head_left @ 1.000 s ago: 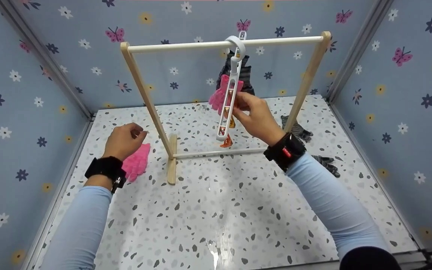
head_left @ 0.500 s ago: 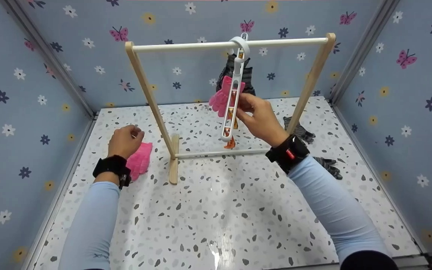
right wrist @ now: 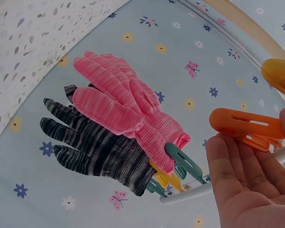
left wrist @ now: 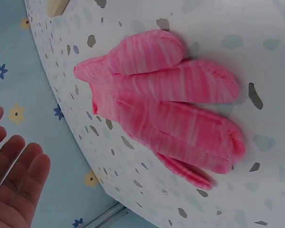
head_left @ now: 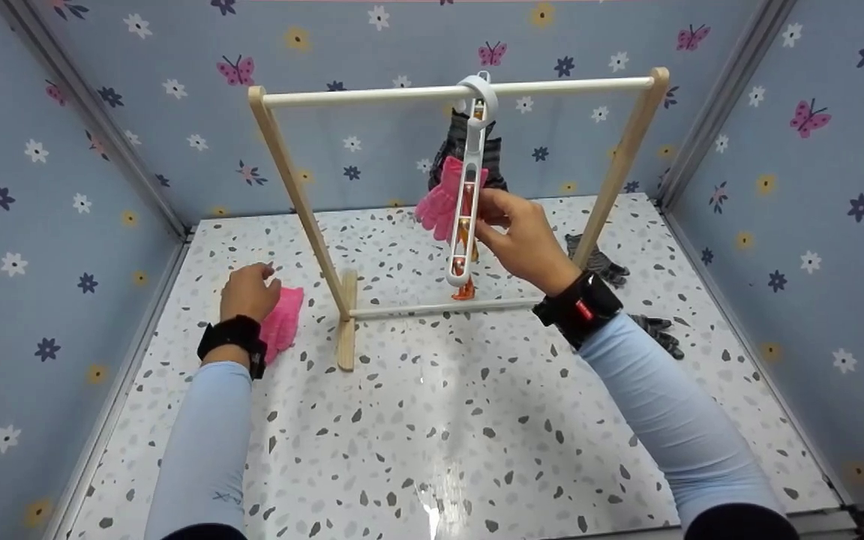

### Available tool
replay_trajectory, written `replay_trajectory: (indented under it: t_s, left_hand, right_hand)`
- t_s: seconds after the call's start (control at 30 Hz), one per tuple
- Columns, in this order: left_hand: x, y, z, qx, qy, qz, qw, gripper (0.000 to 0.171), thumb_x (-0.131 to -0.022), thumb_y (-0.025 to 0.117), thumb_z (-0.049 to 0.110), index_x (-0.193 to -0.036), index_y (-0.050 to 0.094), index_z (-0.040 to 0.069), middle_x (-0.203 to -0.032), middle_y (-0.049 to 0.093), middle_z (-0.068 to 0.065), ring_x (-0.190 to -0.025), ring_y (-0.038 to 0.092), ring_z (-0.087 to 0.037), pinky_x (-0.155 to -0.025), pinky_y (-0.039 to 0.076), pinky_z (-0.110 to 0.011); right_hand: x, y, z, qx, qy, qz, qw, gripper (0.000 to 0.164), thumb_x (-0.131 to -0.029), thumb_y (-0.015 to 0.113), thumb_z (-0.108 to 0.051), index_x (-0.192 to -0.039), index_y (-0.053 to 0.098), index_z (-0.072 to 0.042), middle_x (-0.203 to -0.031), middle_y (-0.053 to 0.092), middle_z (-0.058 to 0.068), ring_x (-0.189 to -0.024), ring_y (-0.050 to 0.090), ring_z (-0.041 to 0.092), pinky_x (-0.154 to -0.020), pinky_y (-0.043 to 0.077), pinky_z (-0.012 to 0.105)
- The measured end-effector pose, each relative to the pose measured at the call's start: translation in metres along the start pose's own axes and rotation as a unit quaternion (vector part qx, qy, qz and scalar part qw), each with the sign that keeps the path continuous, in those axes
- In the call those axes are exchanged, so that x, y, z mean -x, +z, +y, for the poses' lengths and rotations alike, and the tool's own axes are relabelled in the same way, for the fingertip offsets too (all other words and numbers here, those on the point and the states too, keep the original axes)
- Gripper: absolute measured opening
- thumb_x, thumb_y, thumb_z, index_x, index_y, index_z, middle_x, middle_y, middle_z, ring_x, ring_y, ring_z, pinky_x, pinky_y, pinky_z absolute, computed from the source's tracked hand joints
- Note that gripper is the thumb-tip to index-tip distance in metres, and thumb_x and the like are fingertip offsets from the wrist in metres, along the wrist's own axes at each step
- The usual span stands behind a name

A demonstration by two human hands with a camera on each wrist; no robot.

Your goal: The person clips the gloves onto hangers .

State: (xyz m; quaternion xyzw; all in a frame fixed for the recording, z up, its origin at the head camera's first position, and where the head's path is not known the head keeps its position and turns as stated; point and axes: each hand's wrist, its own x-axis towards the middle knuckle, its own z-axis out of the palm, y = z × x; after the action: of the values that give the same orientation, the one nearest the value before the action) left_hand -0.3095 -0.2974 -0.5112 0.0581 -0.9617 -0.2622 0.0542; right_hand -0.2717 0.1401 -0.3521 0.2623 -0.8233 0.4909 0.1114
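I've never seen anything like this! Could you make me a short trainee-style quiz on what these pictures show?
1. True or false: the left hand is gripping the hanger.
2. What is the right hand holding?
A. a wooden post
B. an orange clip
C. a striped glove
3. Fill in: a green clip grips the ____ of the hanging pink glove.

Key:
1. False; it holds nothing.
2. B
3. cuff
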Motion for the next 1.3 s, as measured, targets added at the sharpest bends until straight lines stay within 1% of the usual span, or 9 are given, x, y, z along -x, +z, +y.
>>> replay_trajectory:
  t_s: [0.27,0.43,0.57,0.67,0.73,0.87,0.97,1.13,1.3]
  left_hand:
    - [-0.003,0.017,-0.015,-0.018,-0.048,-0.050,0.9974,0.048,-0.110,0.050,0.014,-0.149,0.054,-0.015,-0.148,0.059,-0.037,-0.138,0.057,-0.054,-0.118,0.048,-0.064]
    - [0.000,0.025,-0.020,-0.036,-0.080,-0.100,0.9911,0.049,-0.113,0.041,0.014,-0.153,0.049,-0.014,-0.151,0.056,-0.038,-0.140,0.055,-0.053,-0.117,0.048,-0.064]
    - [0.001,0.032,-0.024,-0.053,-0.095,-0.121,0.9867,0.050,-0.112,0.039,0.010,-0.157,0.047,-0.010,-0.154,0.054,-0.036,-0.141,0.056,-0.052,-0.117,0.050,-0.064]
    - [0.001,0.038,-0.027,-0.075,-0.094,-0.134,0.9837,0.046,-0.109,0.042,0.005,-0.150,0.055,-0.011,-0.147,0.059,-0.037,-0.130,0.064,-0.051,-0.109,0.056,-0.063]
    - [0.001,0.042,-0.029,-0.088,-0.086,-0.146,0.9815,0.040,-0.106,0.046,0.001,-0.140,0.061,-0.014,-0.139,0.063,-0.038,-0.117,0.069,-0.049,-0.099,0.060,-0.061]
    - [0.003,0.049,-0.032,-0.101,-0.072,-0.175,0.9767,0.028,-0.101,0.054,0.000,-0.123,0.067,-0.012,-0.127,0.069,-0.035,-0.102,0.070,-0.042,-0.090,0.061,-0.058]
    - [0.005,0.055,-0.035,-0.104,-0.063,-0.191,0.9740,0.025,-0.101,0.056,0.003,-0.121,0.066,-0.009,-0.125,0.070,-0.034,-0.104,0.070,-0.044,-0.095,0.059,-0.060]
    - [0.006,0.062,-0.038,-0.105,-0.057,-0.186,0.9753,0.026,-0.104,0.052,0.006,-0.121,0.065,-0.010,-0.124,0.069,-0.035,-0.110,0.068,-0.049,-0.101,0.056,-0.065]
    - [0.013,0.055,-0.026,-0.118,-0.054,-0.187,0.9738,0.030,-0.106,0.050,0.008,-0.121,0.067,-0.011,-0.127,0.069,-0.036,-0.113,0.068,-0.051,-0.102,0.056,-0.065]
  right_hand:
    - [0.001,-0.002,0.002,0.008,-0.005,-0.003,1.000,0.032,-0.103,0.071,-0.002,-0.134,0.069,0.008,-0.121,0.077,0.024,-0.114,0.075,0.037,-0.106,0.061,0.044]
    - [0.001,-0.003,0.004,0.011,-0.013,-0.005,1.000,0.029,-0.104,0.070,-0.003,-0.132,0.070,0.008,-0.119,0.078,0.024,-0.113,0.075,0.036,-0.106,0.061,0.043]
    - [0.000,-0.003,0.004,0.012,-0.017,-0.002,1.000,0.028,-0.103,0.070,-0.001,-0.130,0.070,0.008,-0.118,0.078,0.024,-0.111,0.075,0.037,-0.105,0.061,0.043]
    - [0.000,-0.004,0.004,0.013,-0.018,0.000,1.000,0.028,-0.103,0.069,0.001,-0.129,0.070,0.009,-0.117,0.077,0.026,-0.110,0.075,0.038,-0.105,0.062,0.044]
    - [0.000,-0.004,0.004,0.014,-0.016,0.003,1.000,0.028,-0.102,0.070,0.001,-0.129,0.071,0.009,-0.117,0.077,0.026,-0.110,0.075,0.038,-0.104,0.062,0.044]
    - [0.001,-0.005,0.004,0.014,-0.011,0.007,1.000,0.028,-0.101,0.070,0.002,-0.128,0.071,0.010,-0.116,0.077,0.026,-0.109,0.075,0.038,-0.104,0.062,0.044]
    - [0.001,-0.005,0.004,0.013,-0.007,0.005,1.000,0.029,-0.101,0.070,0.002,-0.129,0.070,0.010,-0.117,0.077,0.026,-0.110,0.075,0.038,-0.105,0.062,0.044]
    - [0.001,-0.006,0.005,0.016,-0.003,0.001,1.000,0.030,-0.102,0.069,0.001,-0.130,0.069,0.010,-0.118,0.077,0.025,-0.111,0.075,0.037,-0.106,0.061,0.044]
    - [0.000,-0.007,0.005,0.016,-0.006,-0.001,1.000,0.029,-0.102,0.069,0.001,-0.129,0.069,0.010,-0.117,0.076,0.026,-0.111,0.075,0.037,-0.106,0.061,0.044]
